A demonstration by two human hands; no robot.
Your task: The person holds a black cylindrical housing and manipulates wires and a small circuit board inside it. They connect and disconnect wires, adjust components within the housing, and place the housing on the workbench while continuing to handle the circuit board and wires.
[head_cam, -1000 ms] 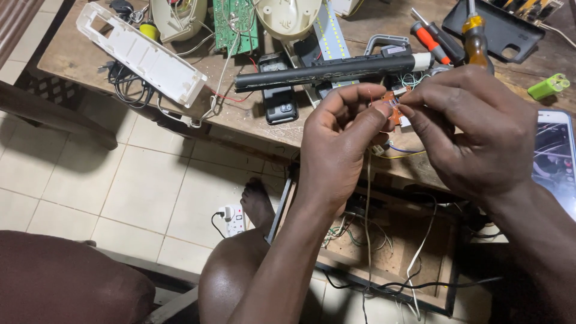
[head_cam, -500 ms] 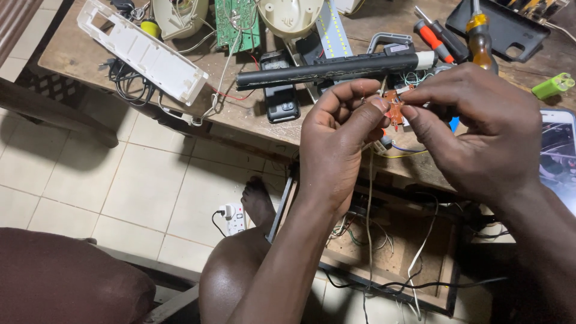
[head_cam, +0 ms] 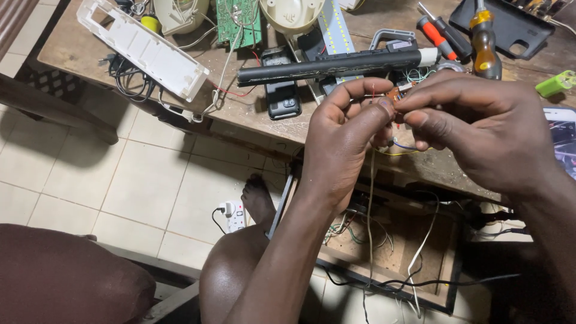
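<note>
My left hand and my right hand meet above the front edge of a wooden workbench. Between their fingertips they pinch a small orange-brown electronic part with thin wires. A white wire hangs down from it past my left wrist, and blue and yellow wires trail beneath my right fingers. Just behind the hands lies a long black tube. The part itself is mostly hidden by my fingers.
On the bench lie a white plastic housing, a green circuit board, a black phone, red and amber screwdrivers, a black tray and a phone at the right. Below are a wire-filled wooden box, a power strip, my knee and foot.
Both hands have stayed together at the small part; the fingers shifted slightly as they work it. The view has drifted a little.
</note>
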